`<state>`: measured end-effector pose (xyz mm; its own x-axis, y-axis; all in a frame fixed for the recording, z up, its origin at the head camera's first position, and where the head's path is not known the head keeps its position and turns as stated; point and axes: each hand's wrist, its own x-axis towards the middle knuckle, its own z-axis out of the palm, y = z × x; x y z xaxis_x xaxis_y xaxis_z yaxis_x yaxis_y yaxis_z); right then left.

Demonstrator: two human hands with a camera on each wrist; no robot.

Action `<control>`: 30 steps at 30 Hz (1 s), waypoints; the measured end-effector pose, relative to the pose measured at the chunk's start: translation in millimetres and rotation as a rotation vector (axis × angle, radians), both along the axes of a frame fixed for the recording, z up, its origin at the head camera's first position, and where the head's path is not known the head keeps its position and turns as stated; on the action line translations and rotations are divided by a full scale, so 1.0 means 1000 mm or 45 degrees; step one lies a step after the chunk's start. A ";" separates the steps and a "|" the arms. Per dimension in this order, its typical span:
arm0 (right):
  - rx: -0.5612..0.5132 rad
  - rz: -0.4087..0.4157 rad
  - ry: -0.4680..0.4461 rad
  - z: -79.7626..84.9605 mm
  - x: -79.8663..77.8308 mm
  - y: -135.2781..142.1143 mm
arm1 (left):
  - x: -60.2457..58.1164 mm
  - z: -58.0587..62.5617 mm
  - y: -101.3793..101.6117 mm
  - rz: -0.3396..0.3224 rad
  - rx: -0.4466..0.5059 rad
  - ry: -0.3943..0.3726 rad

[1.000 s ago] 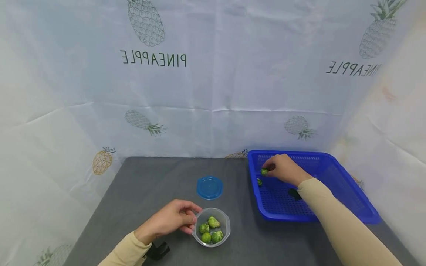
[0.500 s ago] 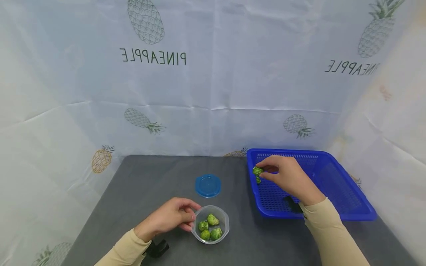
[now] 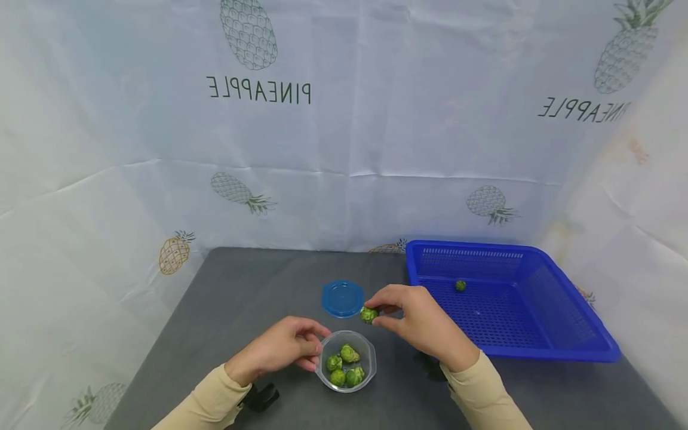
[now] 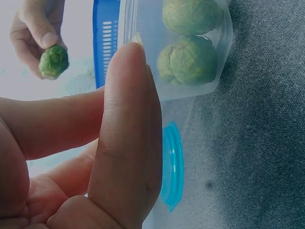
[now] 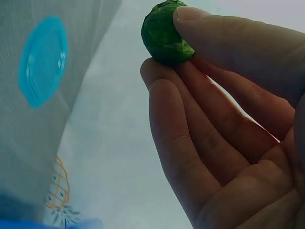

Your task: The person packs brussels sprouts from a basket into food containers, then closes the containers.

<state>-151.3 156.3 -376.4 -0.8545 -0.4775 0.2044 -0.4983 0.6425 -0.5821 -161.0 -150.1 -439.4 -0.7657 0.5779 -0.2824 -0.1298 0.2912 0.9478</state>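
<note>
My right hand (image 3: pixel 416 316) pinches a Brussels sprout (image 3: pixel 368 315) between thumb and fingertips, above the table between the container and the basket. The right wrist view shows this Brussels sprout (image 5: pixel 164 33) close up, round and green. My left hand (image 3: pixel 285 346) holds the left rim of a clear plastic container (image 3: pixel 371 352) with curled fingers and thumb. Several Brussels sprouts (image 3: pixel 349 353) lie inside it. In the left wrist view, the thumb (image 4: pixel 126 119) covers part of the container (image 4: pixel 190 88). Another Brussels sprout (image 3: pixel 460 286) lies in the blue basket (image 3: pixel 537 263).
A blue lid (image 3: pixel 343 298) lies flat on the grey table (image 3: pixel 258 286), behind the container. The basket stands at the right. A white curtain (image 3: pixel 376 131) printed with pineapples hangs along the back and sides.
My right hand has lifted the Brussels sprout out of the basket and moved left toward the container. The sprout left in the basket has shifted right, away from its wall. The left hand stays at the container.
</note>
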 end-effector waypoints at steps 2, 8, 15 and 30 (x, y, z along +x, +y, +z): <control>0.000 0.030 -0.011 -0.005 0.002 -0.005 | 0.000 0.001 0.000 -0.001 -0.003 -0.002; 0.015 0.097 -0.053 -0.017 0.008 -0.015 | -0.001 0.000 -0.001 0.004 -0.014 -0.010; 0.013 0.132 -0.096 -0.024 0.013 -0.021 | -0.002 -0.001 -0.001 0.001 -0.013 -0.002; 0.078 0.193 -0.191 -0.032 0.012 -0.027 | -0.004 0.000 0.000 -0.008 -0.010 -0.005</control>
